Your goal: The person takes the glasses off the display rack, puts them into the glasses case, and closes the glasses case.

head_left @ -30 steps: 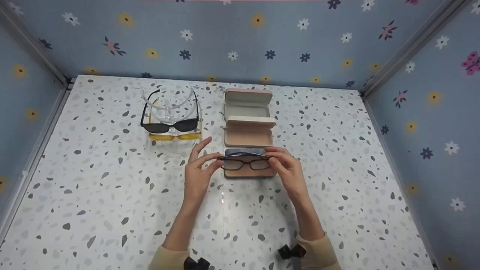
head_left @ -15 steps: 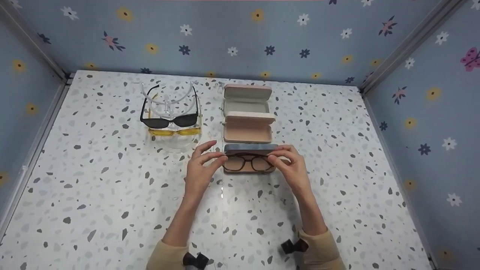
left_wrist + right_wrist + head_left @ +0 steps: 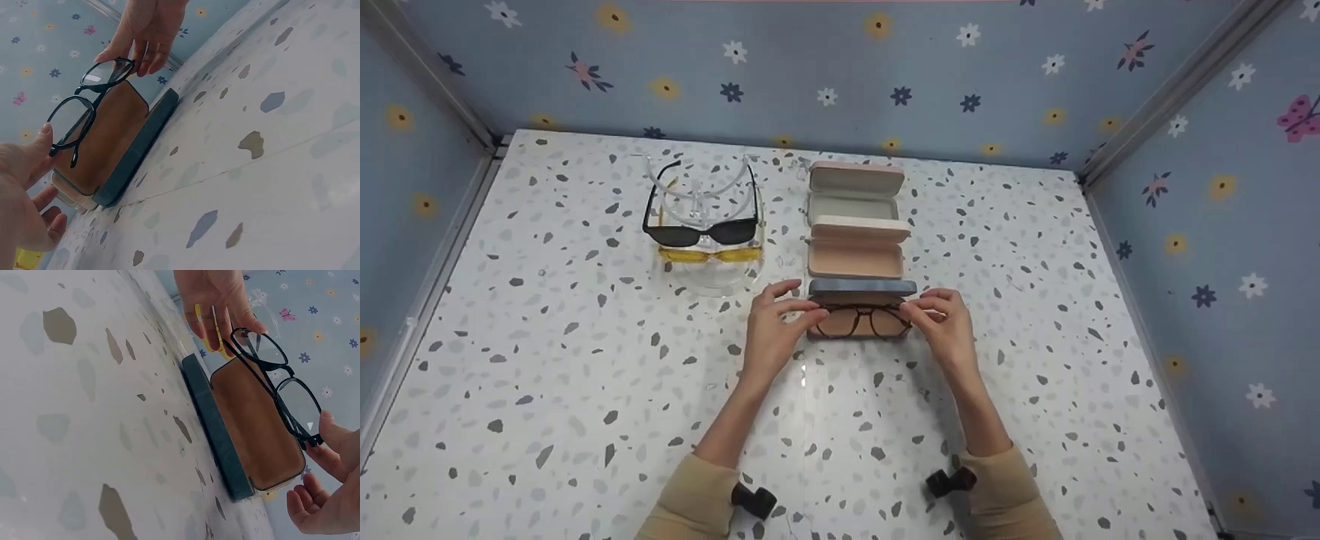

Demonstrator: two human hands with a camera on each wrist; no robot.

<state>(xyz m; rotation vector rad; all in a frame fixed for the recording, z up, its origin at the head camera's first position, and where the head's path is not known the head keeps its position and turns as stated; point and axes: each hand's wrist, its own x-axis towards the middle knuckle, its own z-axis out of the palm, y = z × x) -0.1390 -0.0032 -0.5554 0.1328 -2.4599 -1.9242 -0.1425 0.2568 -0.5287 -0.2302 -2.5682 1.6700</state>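
Note:
Both hands hold a pair of black-framed eyeglasses point(image 3: 865, 310), one at each end. The left hand point(image 3: 772, 334) pinches the left end between thumb and forefinger, its other fingers spread apart. At the right end, the right hand point(image 3: 952, 334) pinches the frame the same way. The lenses face the person, and the temples lie folded behind them in the right wrist view. Just behind and below the glasses is an open eyeglass case point(image 3: 216, 433), blue outside and brown inside, its lid point(image 3: 862, 287) raised. The glasses overlap the case's inside in all views.
Beyond the blue case stand two more open cases, one peach-lined point(image 3: 855, 257) and one grey-lined point(image 3: 853, 208). To the left, a clear display stand point(image 3: 697, 196) bears black sunglasses point(image 3: 679, 237) and yellow glasses point(image 3: 682, 256). Flowered panels point(image 3: 840, 67) border the speckled table point(image 3: 585, 360).
The hands have shifted slightly right with the eyeglasses. The glasses have turned so their lenses show more fully, and more of the case's blue lid shows above them.

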